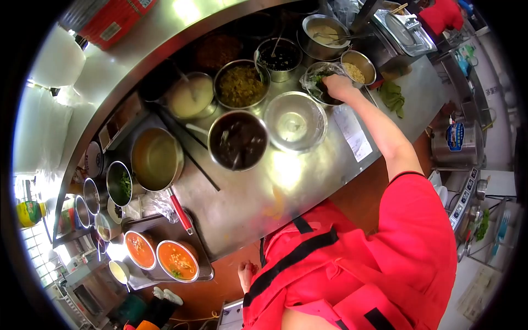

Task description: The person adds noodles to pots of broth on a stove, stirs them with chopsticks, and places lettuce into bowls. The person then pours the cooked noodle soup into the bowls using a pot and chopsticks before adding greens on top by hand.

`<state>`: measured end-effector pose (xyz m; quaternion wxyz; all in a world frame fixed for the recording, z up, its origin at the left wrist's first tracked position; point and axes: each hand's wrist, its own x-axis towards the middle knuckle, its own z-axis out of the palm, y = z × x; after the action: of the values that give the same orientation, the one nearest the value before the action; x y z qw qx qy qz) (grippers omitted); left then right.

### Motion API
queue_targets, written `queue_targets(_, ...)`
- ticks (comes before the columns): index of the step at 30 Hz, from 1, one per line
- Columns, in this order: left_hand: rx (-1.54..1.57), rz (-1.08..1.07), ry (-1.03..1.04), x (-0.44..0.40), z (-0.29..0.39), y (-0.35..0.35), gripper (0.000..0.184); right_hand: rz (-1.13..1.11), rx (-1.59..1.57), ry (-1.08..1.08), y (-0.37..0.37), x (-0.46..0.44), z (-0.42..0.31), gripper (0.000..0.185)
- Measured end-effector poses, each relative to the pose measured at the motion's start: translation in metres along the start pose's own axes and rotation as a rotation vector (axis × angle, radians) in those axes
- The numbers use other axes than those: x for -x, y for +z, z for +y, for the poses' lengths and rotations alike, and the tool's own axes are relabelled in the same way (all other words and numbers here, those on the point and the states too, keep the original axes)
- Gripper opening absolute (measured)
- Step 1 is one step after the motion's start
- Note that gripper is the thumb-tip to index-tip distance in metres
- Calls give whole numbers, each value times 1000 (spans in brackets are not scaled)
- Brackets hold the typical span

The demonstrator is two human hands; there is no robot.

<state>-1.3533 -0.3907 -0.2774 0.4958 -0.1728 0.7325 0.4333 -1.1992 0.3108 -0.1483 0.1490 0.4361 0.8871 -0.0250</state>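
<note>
My right hand (339,88) reaches down into a plastic-lined bowl of dark leafy greens (313,82). Its fingers are drawn together, and the fingertips are hidden in the bowl. Beside it are a small pot of chopped pale bits (357,67) and a clear-lined metal bowl (294,121). My left hand (247,274) hangs low by the red apron, away from the counter. Its fingers are curled, and whether anything is in them does not show. Two bowls of orange-red soup (177,262) with toppings rest on a dark tray (207,269) at the lower left.
Pots of dark sauce (238,140), chopped yellow-green food (240,83) and pale liquid (190,95) line the steel counter (231,220). A red-handled pan (157,159) stands left, its handle (180,212) pointing toward the tray. Large green leaves (391,98) lie at the right.
</note>
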Motion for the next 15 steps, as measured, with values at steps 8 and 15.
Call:
queue_targets(8,189,-30,24,2,-22,-5,7,-112,19,5,-19,16,-9,36)
queue_targets(15,68,17,55,11,-16,-7,9,-11,-47,57,0,2,-7,37)
